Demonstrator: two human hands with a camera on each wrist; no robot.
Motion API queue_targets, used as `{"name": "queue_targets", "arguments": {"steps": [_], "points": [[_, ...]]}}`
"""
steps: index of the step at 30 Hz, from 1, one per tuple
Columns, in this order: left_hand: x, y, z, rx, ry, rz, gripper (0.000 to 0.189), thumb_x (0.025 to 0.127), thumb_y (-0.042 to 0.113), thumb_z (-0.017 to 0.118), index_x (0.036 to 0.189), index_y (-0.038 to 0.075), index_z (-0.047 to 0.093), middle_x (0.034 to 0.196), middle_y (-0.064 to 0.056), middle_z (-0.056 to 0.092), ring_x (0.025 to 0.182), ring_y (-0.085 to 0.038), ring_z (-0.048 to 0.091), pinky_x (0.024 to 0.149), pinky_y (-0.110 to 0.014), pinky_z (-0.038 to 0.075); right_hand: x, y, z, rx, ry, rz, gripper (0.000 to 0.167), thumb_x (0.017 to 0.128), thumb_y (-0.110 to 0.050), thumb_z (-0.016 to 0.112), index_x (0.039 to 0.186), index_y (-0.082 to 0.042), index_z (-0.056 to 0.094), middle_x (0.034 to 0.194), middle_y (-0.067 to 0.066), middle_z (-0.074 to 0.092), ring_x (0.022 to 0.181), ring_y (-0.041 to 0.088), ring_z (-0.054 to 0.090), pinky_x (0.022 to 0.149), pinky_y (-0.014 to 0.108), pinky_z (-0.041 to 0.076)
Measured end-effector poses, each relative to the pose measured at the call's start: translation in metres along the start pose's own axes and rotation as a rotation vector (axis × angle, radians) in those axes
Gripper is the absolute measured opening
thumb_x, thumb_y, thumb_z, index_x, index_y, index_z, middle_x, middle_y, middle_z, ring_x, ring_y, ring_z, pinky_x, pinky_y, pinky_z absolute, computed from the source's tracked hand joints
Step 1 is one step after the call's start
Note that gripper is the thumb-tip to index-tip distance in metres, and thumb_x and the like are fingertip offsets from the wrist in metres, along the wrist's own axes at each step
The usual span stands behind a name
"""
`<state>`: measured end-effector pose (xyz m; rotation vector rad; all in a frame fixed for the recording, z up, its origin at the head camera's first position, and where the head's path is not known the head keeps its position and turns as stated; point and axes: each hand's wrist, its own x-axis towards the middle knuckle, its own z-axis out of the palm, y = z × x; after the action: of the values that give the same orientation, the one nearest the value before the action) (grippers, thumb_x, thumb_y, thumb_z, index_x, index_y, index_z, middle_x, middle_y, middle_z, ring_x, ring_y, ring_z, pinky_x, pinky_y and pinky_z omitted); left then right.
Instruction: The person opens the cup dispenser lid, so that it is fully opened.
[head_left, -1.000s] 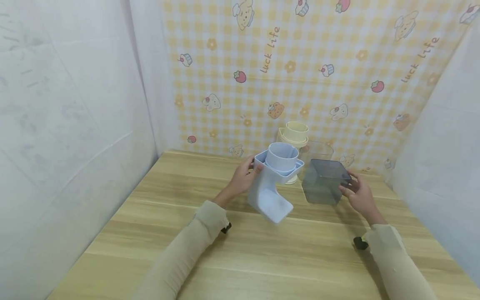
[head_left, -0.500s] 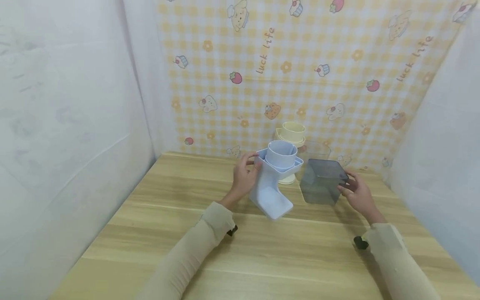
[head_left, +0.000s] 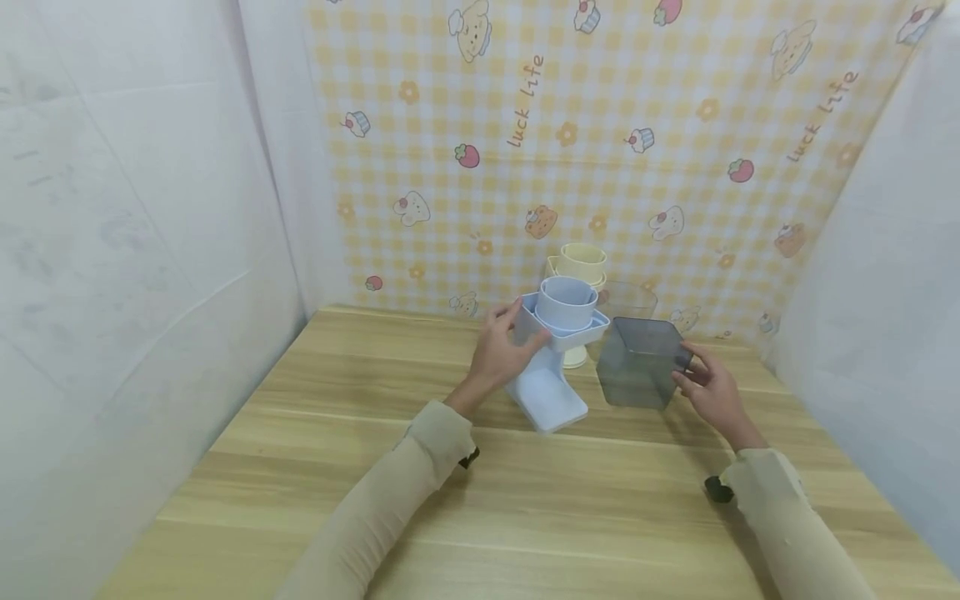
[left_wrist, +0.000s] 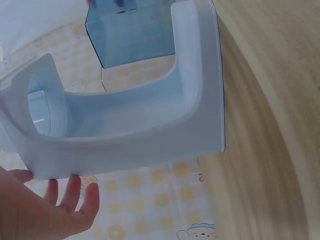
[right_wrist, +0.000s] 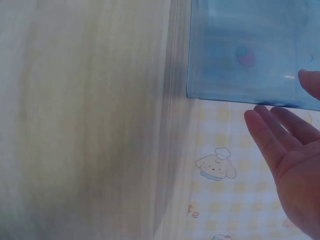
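A light blue plastic stand (head_left: 543,383), with a round collar on a square top and a flat foot, stands on the wooden table. My left hand (head_left: 501,354) grips its upper left corner, thumb in front. In the left wrist view, several fingertips of the left hand (left_wrist: 55,210) touch the stand's side (left_wrist: 135,155). To the right is a translucent grey square box (head_left: 637,375). My right hand (head_left: 720,396) holds its right edge; in the right wrist view, the thumb lies across the box (right_wrist: 245,65) and the other fingers are at its edge.
Behind the blue stand is a similar pale yellow stand (head_left: 581,265), partly hidden. A clear container (head_left: 633,298) shows behind the grey box. White cloth walls (head_left: 150,250) close in the table (head_left: 570,500) at the sides, with a printed yellow-checked cloth (head_left: 435,167) at the back.
The blue stand has turned and settled more upright, while my left hand has shifted right along its upper part. My right hand and the grey box have barely moved.
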<state>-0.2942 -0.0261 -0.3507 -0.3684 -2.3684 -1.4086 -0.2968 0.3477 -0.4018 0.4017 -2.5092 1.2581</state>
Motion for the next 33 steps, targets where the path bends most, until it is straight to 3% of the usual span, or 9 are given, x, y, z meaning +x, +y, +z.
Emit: {"name": "queue_targets", "arguments": {"steps": [5, 11, 16, 19, 22, 24, 27, 33], "points": [[0.000, 0.010, 0.006, 0.057, -0.051, -0.034, 0.109, 0.075, 0.066, 0.075, 0.157, 0.013, 0.028, 0.152, -0.015, 0.033, 0.131, -0.037, 0.045, 0.099, -0.054, 0.046, 0.000, -0.001, 0.001, -0.032, 0.019, -0.009, 0.060, 0.096, -0.001, 0.062, 0.150, -0.001, 0.035, 0.130, 0.041, 0.051, 0.110, 0.054, 0.056, 0.067, 0.016, 0.055], [0.001, 0.011, 0.014, 0.039, 0.000, -0.025, 0.101, 0.074, 0.061, 0.079, 0.154, 0.015, 0.038, 0.150, -0.014, 0.037, 0.130, -0.036, 0.047, 0.099, -0.052, 0.047, 0.001, -0.004, 0.004, -0.070, 0.039, -0.007, 0.059, 0.096, -0.004, 0.064, 0.150, -0.002, 0.038, 0.124, 0.039, 0.056, 0.107, 0.051, 0.060, 0.063, 0.017, 0.055], [0.003, 0.010, 0.017, 0.059, -0.015, 0.017, 0.100, 0.076, 0.060, 0.078, 0.153, 0.010, 0.038, 0.151, -0.012, 0.041, 0.132, -0.033, 0.047, 0.102, -0.049, 0.045, 0.001, -0.006, 0.004, -0.119, 0.062, -0.005, 0.058, 0.097, -0.006, 0.063, 0.149, -0.002, 0.039, 0.122, 0.038, 0.058, 0.106, 0.051, 0.061, 0.064, 0.017, 0.055], [0.005, 0.010, 0.018, 0.084, -0.055, 0.048, 0.097, 0.079, 0.060, 0.076, 0.152, 0.008, 0.038, 0.152, -0.013, 0.041, 0.135, -0.033, 0.045, 0.105, -0.048, 0.043, 0.001, -0.006, 0.004, -0.156, 0.067, -0.007, 0.057, 0.098, -0.007, 0.062, 0.149, -0.001, 0.038, 0.123, 0.036, 0.059, 0.106, 0.051, 0.062, 0.073, 0.032, 0.059], [0.007, 0.011, 0.019, 0.100, -0.104, 0.066, 0.095, 0.082, 0.060, 0.073, 0.152, 0.007, 0.037, 0.153, -0.014, 0.041, 0.137, -0.034, 0.044, 0.107, -0.047, 0.042, 0.002, -0.007, 0.006, -0.176, 0.070, -0.009, 0.057, 0.098, -0.008, 0.062, 0.149, 0.000, 0.038, 0.122, 0.036, 0.059, 0.106, 0.051, 0.062, 0.082, 0.051, 0.055], [0.008, 0.011, 0.019, 0.095, -0.132, 0.075, 0.094, 0.084, 0.059, 0.071, 0.152, 0.006, 0.036, 0.155, -0.014, 0.039, 0.139, -0.034, 0.041, 0.109, -0.046, 0.040, 0.003, -0.007, 0.007, -0.178, 0.069, -0.004, 0.057, 0.098, -0.008, 0.061, 0.149, 0.000, 0.037, 0.122, 0.036, 0.059, 0.106, 0.051, 0.062, 0.083, 0.057, 0.052], [0.010, 0.011, 0.019, 0.071, -0.169, 0.093, 0.093, 0.086, 0.056, 0.071, 0.153, 0.004, 0.033, 0.158, -0.013, 0.033, 0.143, -0.031, 0.034, 0.113, -0.044, 0.034, 0.004, -0.007, 0.007, -0.175, 0.065, 0.014, 0.058, 0.098, -0.006, 0.061, 0.150, -0.001, 0.036, 0.124, 0.037, 0.058, 0.108, 0.051, 0.061, 0.082, 0.051, 0.055], [0.013, 0.013, 0.022, 0.028, -0.251, 0.108, 0.093, 0.087, 0.050, 0.071, 0.155, 0.004, 0.026, 0.162, -0.010, 0.021, 0.149, -0.025, 0.020, 0.119, -0.037, 0.020, 0.005, -0.005, 0.004, -0.151, 0.047, 0.038, 0.061, 0.097, -0.002, 0.060, 0.152, -0.002, 0.033, 0.131, 0.040, 0.051, 0.111, 0.053, 0.058, 0.073, 0.019, 0.056]]}}
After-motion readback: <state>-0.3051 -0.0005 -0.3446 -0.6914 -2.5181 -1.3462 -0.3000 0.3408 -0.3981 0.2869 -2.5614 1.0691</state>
